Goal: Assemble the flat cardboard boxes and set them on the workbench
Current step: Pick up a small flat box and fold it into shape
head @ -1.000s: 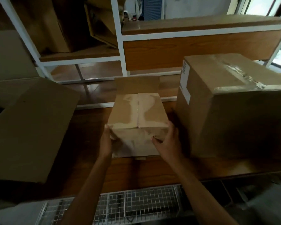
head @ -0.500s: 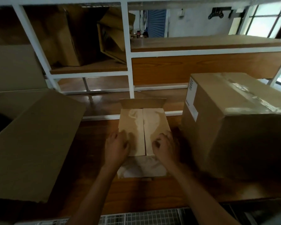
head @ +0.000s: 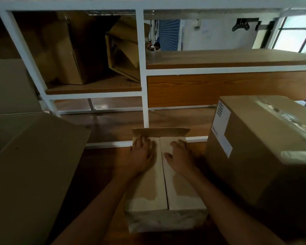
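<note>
A small cardboard box (head: 163, 200) stands on the wooden workbench (head: 99, 167) in front of me, its two top flaps folded down and meeting along a middle seam. One end flap (head: 160, 132) still stands up at the far edge. My left hand (head: 142, 155) lies flat on the left flap near its far end, fingers spread. My right hand (head: 181, 156) presses the right flap the same way. Neither hand grips anything.
A large taped cardboard box (head: 265, 152) with a white label stands close on the right. An open cardboard box (head: 34, 167) lies on its side at the left. Behind, a white-framed shelf (head: 143, 68) holds more cardboard boxes (head: 88, 50).
My hands slid from the near end of the box along the top flaps to the far end and flattened out. The camera tilted up and closer.
</note>
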`<state>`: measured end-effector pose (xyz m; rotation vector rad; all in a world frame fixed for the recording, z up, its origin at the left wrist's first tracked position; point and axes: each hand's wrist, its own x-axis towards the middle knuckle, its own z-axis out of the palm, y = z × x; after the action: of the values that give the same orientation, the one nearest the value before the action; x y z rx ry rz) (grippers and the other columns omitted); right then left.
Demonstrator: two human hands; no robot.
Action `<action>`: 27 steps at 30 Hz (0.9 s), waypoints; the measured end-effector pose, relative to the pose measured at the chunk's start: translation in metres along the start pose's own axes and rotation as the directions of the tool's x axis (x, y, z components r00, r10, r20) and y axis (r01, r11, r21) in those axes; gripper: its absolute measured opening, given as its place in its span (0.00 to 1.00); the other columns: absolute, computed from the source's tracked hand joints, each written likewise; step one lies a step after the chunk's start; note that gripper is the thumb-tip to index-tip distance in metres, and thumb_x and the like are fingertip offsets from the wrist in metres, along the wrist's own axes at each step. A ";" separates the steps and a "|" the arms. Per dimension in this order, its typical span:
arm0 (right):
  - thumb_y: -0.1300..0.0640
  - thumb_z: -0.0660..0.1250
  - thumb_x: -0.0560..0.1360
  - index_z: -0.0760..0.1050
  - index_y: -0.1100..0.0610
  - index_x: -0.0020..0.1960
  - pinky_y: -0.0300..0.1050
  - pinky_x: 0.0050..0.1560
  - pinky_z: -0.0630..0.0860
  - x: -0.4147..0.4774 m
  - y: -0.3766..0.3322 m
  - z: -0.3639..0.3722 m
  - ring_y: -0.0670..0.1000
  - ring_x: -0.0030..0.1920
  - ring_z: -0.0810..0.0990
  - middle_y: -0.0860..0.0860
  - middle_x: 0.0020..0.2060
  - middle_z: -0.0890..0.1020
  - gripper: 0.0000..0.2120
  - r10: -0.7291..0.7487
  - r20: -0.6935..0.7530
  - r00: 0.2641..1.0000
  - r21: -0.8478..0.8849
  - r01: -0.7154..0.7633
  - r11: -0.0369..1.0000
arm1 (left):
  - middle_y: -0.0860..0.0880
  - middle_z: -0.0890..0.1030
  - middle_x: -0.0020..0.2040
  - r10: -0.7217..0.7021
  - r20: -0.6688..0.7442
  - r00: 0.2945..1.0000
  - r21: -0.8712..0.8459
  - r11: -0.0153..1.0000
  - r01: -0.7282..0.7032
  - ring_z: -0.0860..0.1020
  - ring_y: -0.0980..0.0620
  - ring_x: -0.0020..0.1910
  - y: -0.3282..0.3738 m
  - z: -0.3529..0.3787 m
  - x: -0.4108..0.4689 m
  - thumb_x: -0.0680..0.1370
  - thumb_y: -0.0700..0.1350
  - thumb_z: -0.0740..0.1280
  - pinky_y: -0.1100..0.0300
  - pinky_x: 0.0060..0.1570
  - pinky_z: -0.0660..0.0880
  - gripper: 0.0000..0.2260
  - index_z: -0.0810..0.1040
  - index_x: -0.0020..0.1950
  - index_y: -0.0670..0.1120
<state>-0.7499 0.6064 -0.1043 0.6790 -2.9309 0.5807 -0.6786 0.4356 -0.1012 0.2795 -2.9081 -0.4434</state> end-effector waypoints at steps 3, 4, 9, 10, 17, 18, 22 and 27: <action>0.42 0.64 0.76 0.66 0.52 0.72 0.58 0.65 0.70 0.029 0.001 0.000 0.59 0.72 0.62 0.54 0.74 0.63 0.27 -0.001 -0.027 1.000 0.000 0.001 1.000 | 0.44 0.53 0.79 -0.004 -0.031 1.000 -0.030 1.000 0.003 0.53 0.39 0.77 -0.005 -0.001 0.027 0.79 0.57 0.58 0.38 0.71 0.62 0.28 0.54 0.77 0.55; 0.42 0.63 0.76 0.64 0.52 0.73 0.58 0.65 0.70 0.039 0.002 0.000 0.59 0.72 0.61 0.54 0.74 0.62 0.28 -0.008 -0.028 1.000 -0.009 0.007 1.000 | 0.45 0.52 0.79 -0.008 -0.018 1.000 -0.026 1.000 0.008 0.51 0.39 0.77 -0.009 0.000 0.038 0.78 0.59 0.56 0.38 0.72 0.60 0.27 0.57 0.76 0.55; 0.39 0.61 0.77 0.62 0.53 0.74 0.56 0.62 0.72 0.073 0.011 0.011 0.63 0.67 0.67 0.54 0.75 0.60 0.30 0.062 0.029 0.998 -0.011 -0.062 0.998 | 0.45 0.51 0.79 -0.035 0.126 0.991 0.053 0.998 0.028 0.46 0.37 0.78 -0.024 0.011 0.082 0.76 0.65 0.47 0.36 0.73 0.55 0.30 0.63 0.75 0.53; 0.38 0.61 0.77 0.62 0.54 0.74 0.56 0.61 0.73 0.077 0.012 0.014 0.64 0.65 0.69 0.54 0.75 0.59 0.31 0.077 0.036 0.996 -0.012 -0.076 0.997 | 0.45 0.50 0.79 -0.036 0.120 0.992 0.040 0.999 0.032 0.47 0.36 0.77 -0.023 0.013 0.084 0.78 0.63 0.51 0.36 0.72 0.56 0.28 0.61 0.75 0.53; 0.37 0.58 0.78 0.61 0.51 0.75 0.53 0.61 0.70 0.068 0.012 0.016 0.61 0.67 0.67 0.51 0.75 0.59 0.30 0.081 0.027 0.996 -0.028 -0.080 0.996 | 0.46 0.58 0.75 0.002 0.060 0.998 0.013 1.000 -0.003 0.54 0.37 0.76 -0.027 0.022 0.076 0.79 0.63 0.50 0.39 0.67 0.65 0.25 0.64 0.72 0.53; 0.37 0.57 0.78 0.62 0.51 0.75 0.54 0.62 0.70 0.065 0.012 0.015 0.61 0.68 0.66 0.51 0.75 0.60 0.30 0.082 0.036 0.996 -0.031 -0.081 0.996 | 0.46 0.61 0.74 0.027 0.054 0.998 0.034 0.999 -0.029 0.58 0.40 0.75 -0.029 0.026 0.075 0.78 0.65 0.46 0.41 0.67 0.64 0.27 0.66 0.70 0.53; 0.37 0.57 0.78 0.66 0.51 0.72 0.56 0.66 0.68 0.059 0.011 0.014 0.61 0.69 0.66 0.53 0.72 0.67 0.28 0.098 0.071 0.993 -0.077 -0.093 0.993 | 0.46 0.71 0.70 0.000 0.114 0.993 0.054 0.998 -0.006 0.67 0.44 0.71 -0.036 0.034 0.074 0.75 0.68 0.39 0.39 0.71 0.61 0.34 0.70 0.67 0.52; 0.33 0.54 0.77 0.66 0.51 0.70 0.57 0.60 0.72 0.056 0.012 0.016 0.62 0.65 0.67 0.55 0.66 0.71 0.30 0.122 0.112 0.986 -0.130 -0.107 0.986 | 0.46 0.73 0.69 -0.143 0.145 0.979 0.088 0.987 0.131 0.67 0.39 0.71 -0.041 0.045 0.077 0.71 0.76 0.34 0.36 0.68 0.62 0.42 0.70 0.67 0.53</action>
<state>-0.8052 0.5870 -0.1146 0.5526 -3.1021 0.3753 -0.7560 0.3930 -0.1447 0.4813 -3.0707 -0.3882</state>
